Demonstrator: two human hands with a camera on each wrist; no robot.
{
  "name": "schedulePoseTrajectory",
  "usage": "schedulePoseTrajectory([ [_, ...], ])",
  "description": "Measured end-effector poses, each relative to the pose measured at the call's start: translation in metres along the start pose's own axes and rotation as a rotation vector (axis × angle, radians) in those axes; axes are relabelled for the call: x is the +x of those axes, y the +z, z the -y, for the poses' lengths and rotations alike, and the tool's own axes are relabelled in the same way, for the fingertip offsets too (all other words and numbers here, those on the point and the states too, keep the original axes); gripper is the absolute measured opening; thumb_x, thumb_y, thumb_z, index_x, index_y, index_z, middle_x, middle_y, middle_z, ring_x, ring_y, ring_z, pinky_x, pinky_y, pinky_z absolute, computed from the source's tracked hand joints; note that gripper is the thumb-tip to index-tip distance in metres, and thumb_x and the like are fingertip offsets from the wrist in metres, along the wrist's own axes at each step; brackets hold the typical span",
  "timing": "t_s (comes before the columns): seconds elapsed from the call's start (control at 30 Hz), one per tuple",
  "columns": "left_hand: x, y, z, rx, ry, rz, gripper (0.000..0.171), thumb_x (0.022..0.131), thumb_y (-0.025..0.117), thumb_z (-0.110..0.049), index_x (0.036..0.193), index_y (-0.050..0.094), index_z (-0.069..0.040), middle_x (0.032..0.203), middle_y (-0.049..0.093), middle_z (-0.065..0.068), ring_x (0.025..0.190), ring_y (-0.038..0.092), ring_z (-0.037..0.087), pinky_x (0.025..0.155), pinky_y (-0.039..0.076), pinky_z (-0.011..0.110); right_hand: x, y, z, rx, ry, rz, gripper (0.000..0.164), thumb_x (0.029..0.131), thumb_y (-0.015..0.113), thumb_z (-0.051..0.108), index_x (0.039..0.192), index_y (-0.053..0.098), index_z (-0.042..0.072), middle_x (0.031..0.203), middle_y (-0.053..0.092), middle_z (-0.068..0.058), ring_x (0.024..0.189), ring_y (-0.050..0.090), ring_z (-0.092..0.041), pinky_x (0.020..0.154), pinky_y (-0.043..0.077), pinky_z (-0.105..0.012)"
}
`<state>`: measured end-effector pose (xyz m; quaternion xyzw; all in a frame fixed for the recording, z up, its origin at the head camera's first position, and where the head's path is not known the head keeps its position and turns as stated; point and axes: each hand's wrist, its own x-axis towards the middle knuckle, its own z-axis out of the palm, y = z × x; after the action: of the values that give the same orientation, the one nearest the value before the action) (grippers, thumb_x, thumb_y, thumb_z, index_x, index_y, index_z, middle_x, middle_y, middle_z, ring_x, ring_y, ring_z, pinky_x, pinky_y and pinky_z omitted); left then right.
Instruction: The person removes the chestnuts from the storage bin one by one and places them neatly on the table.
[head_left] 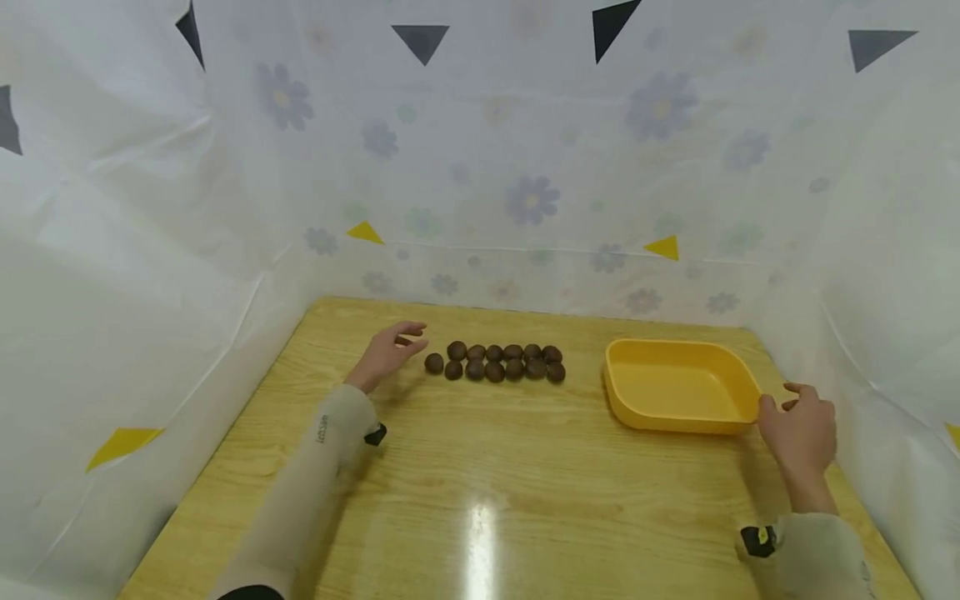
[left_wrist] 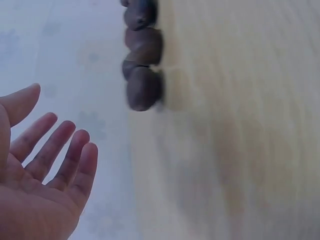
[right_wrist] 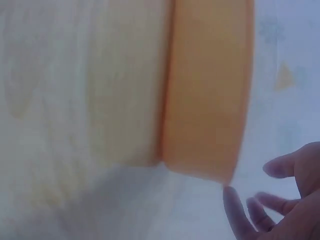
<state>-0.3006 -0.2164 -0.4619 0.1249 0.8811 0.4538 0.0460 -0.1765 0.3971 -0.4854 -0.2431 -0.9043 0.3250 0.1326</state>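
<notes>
Two rows of small, dark brown, roundish objects (head_left: 494, 372), of a kind I cannot make out, lie close together on the wooden table. The leftmost one (head_left: 434, 363) sits slightly off the row's end. Just left of it my left hand (head_left: 388, 354) hovers, fingers loosely spread and holding nothing; the left wrist view shows its bare palm (left_wrist: 45, 200). A yellow plastic basin (head_left: 678, 425) stands to the right of the rows. My right hand (head_left: 801, 429) is at the basin's right end, fingers loosely bent. One fingertip (right_wrist: 231, 195) seems to meet the rim; actual contact is uncertain.
White sheeting (head_left: 480, 167) with flower prints and triangles encloses the table at the back and both sides. Wood tabletop (head_left: 555, 492) stretches between my forearms, with a bright light reflection at the front.
</notes>
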Motion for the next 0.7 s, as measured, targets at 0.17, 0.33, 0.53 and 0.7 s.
schedulePoseTrajectory([
  [0.17,-0.003,-0.018,-0.022,0.135,0.122,-0.039,0.053,0.107,0.058,-0.041,0.154,0.049,-0.019,0.151,0.053,0.014,0.131,0.055,0.036,0.105,0.049,0.056,-0.002,-0.009,0.022,-0.043,-0.251,0.019,0.062,0.107,0.05,0.031,0.153,0.038,-0.008,0.13,0.046,-0.037,0.111,0.052,-0.053,0.078,0.046,-0.059],
  [0.33,-0.009,-0.031,-0.043,0.417,0.269,-0.133,0.057,0.105,0.061,-0.042,0.157,0.047,-0.021,0.154,0.051,0.012,0.137,0.05,0.038,0.113,0.04,0.062,-0.006,-0.018,0.042,-0.073,-0.512,-0.001,0.066,0.108,0.053,0.037,0.162,0.032,0.004,0.146,0.036,-0.039,0.127,0.038,-0.06,0.091,0.037,-0.075],
  [0.53,-0.02,-0.039,-0.054,0.713,0.452,-0.258,0.067,0.101,0.065,-0.047,0.16,0.042,-0.024,0.159,0.048,0.008,0.143,0.044,0.036,0.118,0.033,0.061,-0.01,-0.027,0.058,-0.24,-0.766,-0.121,0.074,0.106,0.042,0.061,0.167,0.024,0.022,0.166,0.029,-0.021,0.154,0.021,-0.045,0.127,0.01,-0.064],
  [0.7,-0.029,-0.045,-0.053,0.884,0.544,-0.319,0.074,0.099,0.061,-0.055,0.163,0.036,-0.027,0.164,0.042,0.005,0.149,0.039,0.034,0.125,0.022,0.059,-0.013,-0.026,0.064,-0.384,-0.901,-0.182,0.088,0.098,0.017,0.083,0.167,0.021,0.029,0.174,0.018,-0.006,0.162,0.008,-0.03,0.128,-0.002,-0.062],
])
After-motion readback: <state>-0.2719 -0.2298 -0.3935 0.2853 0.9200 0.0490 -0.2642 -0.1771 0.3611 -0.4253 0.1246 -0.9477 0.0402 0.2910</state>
